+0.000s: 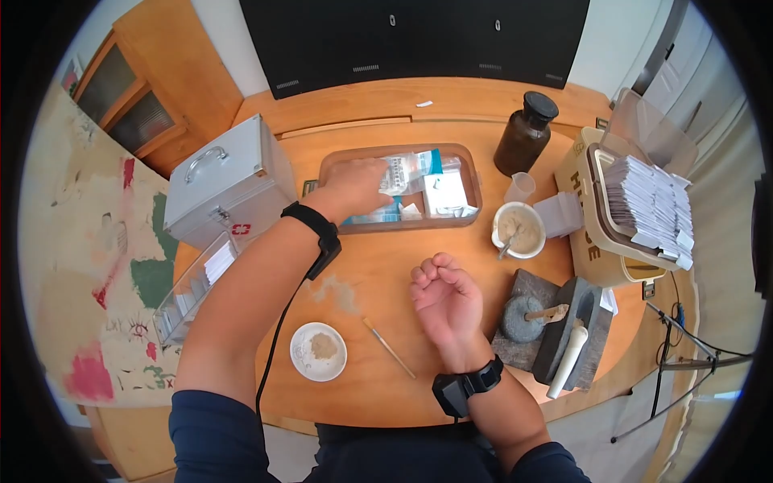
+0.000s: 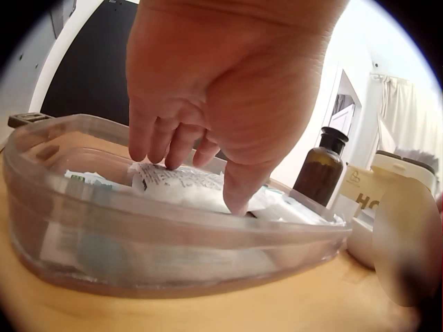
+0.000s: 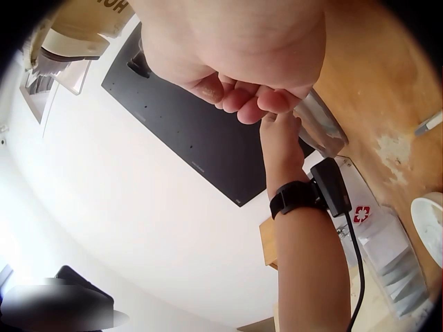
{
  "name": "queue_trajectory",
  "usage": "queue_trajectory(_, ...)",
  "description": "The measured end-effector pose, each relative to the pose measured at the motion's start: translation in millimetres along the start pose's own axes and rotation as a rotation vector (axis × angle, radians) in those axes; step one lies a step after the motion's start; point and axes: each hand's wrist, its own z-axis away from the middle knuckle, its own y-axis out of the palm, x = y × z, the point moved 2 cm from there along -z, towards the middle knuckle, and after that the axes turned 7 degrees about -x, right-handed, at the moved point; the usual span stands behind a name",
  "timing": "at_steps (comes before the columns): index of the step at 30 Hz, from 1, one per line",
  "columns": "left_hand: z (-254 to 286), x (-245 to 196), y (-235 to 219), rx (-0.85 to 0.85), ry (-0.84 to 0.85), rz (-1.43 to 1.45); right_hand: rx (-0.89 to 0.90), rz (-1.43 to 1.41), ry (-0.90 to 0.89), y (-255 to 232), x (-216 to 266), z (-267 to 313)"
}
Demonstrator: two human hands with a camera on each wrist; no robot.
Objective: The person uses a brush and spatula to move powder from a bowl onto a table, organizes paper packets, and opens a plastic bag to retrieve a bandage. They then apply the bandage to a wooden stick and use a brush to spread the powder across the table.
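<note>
My left hand point(image 1: 358, 183) reaches down into a clear brownish plastic box point(image 1: 475, 193). Its fingers and thumb hold a white, soft-looking packet with dark print point(image 2: 183, 181) on two sides. Other packets lie around it, among them a teal-and-white packet point(image 1: 378, 213) and a flat white packet point(image 1: 444, 193). My right hand point(image 1: 447, 302) is raised over the middle of the table, palm turned up. Its fingers hang loosely curled with nothing in them. In the right wrist view the left forearm shows beyond the right-hand fingers point(image 3: 242, 104).
A silver case point(image 1: 229, 177) stands left of the box. A dark bottle point(image 1: 526, 133), a bowl with a spoon point(image 1: 519, 229) and a stone mill point(image 1: 527, 318) are on the right. Nearer lie a white dish of powder point(image 1: 320, 352) and a thin brush point(image 1: 389, 348).
</note>
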Motion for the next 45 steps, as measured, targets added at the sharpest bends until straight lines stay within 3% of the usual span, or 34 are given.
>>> queue_trajectory(3, -5, -3, 2, 0.056, -0.03, -0.053, 0.017, 0.003, 0.001, 3, -3, 3)
queue_trajectory(5, -5, 4, 6, -0.088, 0.013, 0.034, 0.023, 0.009, 0.002, 2, -5, 3)
queue_trajectory(9, -7, 15, -5, -0.181, -0.015, 0.073, 0.042, 0.001, 0.005, -2, -4, 3)
queue_trajectory(11, -3, 24, -13, -0.4, -0.132, 0.366, 0.052, 0.006, -0.015, -3, -4, 4)
queue_trajectory(16, 2, 41, 0, -0.325, -0.189, 0.442, 0.062, 0.059, -0.02, -1, -6, 5)
queue_trajectory(19, 3, 35, 6, -0.32, -0.111, 0.358, 0.065, 0.085, -0.025, -3, -7, 5)
queue_trajectory(21, 6, 28, 7, -0.247, 0.126, 0.127, 0.049, 0.067, -0.016, -4, -7, 7)
queue_trajectory(22, 7, 26, 5, -0.243, 0.122, 0.127, 0.046, 0.065, -0.011, -5, -7, 7)
queue_trajectory(24, 4, 22, 2, -0.054, 0.033, 0.008, 0.028, 0.075, -0.015, -3, -6, 7)
queue_trajectory(28, -3, 31, -4, -0.147, -0.136, 0.028, 0.046, 0.059, -0.022, -5, -5, 6)
queue_trajectory(30, -6, 54, -1, -0.205, -0.385, 0.684, 0.059, 0.055, -0.026, -5, -4, 7)
queue_trajectory(31, -3, 49, -6, -0.203, -0.383, 0.679, 0.06, 0.048, -0.027, -6, -3, 6)
queue_trajectory(33, 16, 30, -25, -0.181, -0.382, 1.318, 0.087, 0.077, -0.043, -7, -4, 6)
queue_trajectory(37, 56, -9, -39, -0.093, -0.418, 1.518, 0.008, 0.209, -0.092, 3, -3, 10)
queue_trajectory(39, 76, -29, -38, -0.003, -0.406, 1.629, -0.14, 0.431, -0.2, 13, -3, 14)
queue_trajectory(42, 98, -56, -38, 0.066, -0.436, 1.668, -0.145, 0.488, -0.315, 19, -5, 14)
queue_trajectory(45, 111, -62, -33, 0.102, -0.446, 1.635, -0.035, 0.547, -0.264, 9, -3, 11)
